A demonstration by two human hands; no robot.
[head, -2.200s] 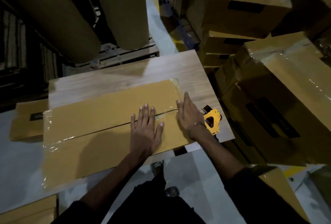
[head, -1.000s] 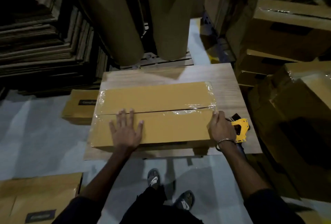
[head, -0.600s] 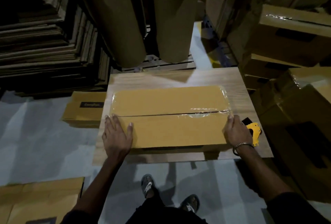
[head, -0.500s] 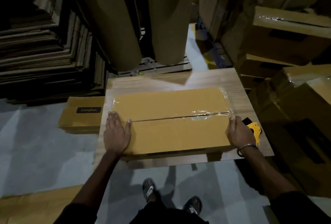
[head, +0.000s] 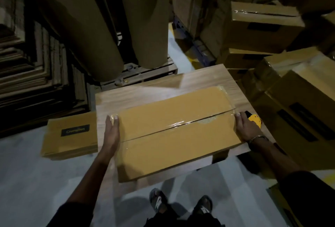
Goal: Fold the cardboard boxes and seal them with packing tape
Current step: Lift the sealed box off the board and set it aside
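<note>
A long, flat cardboard box (head: 172, 136) lies slantwise on the wooden table (head: 190, 81), its near edge hanging over the table's front. Clear packing tape runs along its centre seam and wraps both ends. My left hand (head: 111, 130) grips the box's left end, thumb on the top face. My right hand (head: 245, 128) grips the right end, fingers curled over the edge. The yellow tape dispenser (head: 254, 119) lies on the table just behind my right hand, mostly hidden by it.
A sealed flat box with a black label (head: 70, 134) lies on the floor left of the table. Tall brown paper rolls (head: 87, 27) stand on a pallet (head: 145, 72) behind. Taped boxes (head: 299, 109) crowd the right; flat cardboard (head: 36, 72) is stacked at left.
My hands slid from the box's top out to its two ends and took hold. The box has since shifted toward me and turned, its near edge now past the table's front.
</note>
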